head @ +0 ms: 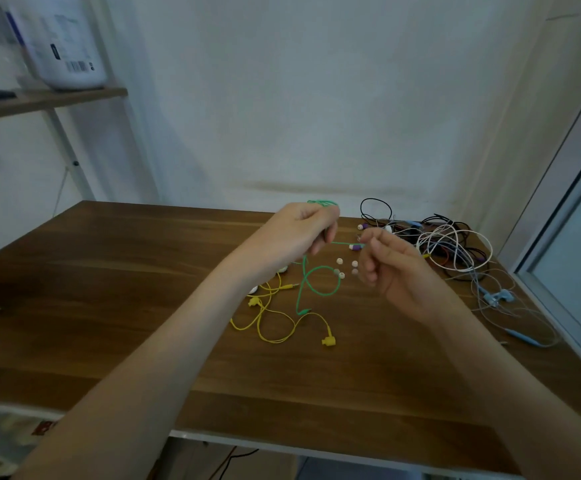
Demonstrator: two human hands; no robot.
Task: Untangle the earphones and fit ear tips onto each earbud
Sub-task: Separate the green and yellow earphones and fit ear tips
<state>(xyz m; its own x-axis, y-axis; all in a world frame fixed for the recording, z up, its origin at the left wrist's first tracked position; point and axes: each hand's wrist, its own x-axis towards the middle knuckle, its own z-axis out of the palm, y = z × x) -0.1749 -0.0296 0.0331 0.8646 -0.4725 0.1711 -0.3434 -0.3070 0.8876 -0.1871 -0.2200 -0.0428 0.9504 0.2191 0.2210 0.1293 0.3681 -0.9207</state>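
Note:
My left hand (301, 233) is raised over the table with its fingers curled round a bunch of the green earphone cable (316, 282), whose lower part loops down onto the wood. My right hand (389, 268) pinches the same green cable near its end, next to a purple and white earbud (355, 247). A short taut stretch of cable runs between both hands. Several small white ear tips (340, 261) lie loose on the table between and below my hands. Yellow earphones (275, 320) lie untangled in front.
A tangled heap of black, white and red earphone cables (448, 244) sits at the back right of the wooden table (109, 306). Light blue earphones (500, 297) trail along the right edge, beside a window frame. A shelf with a white bag stands at the upper left.

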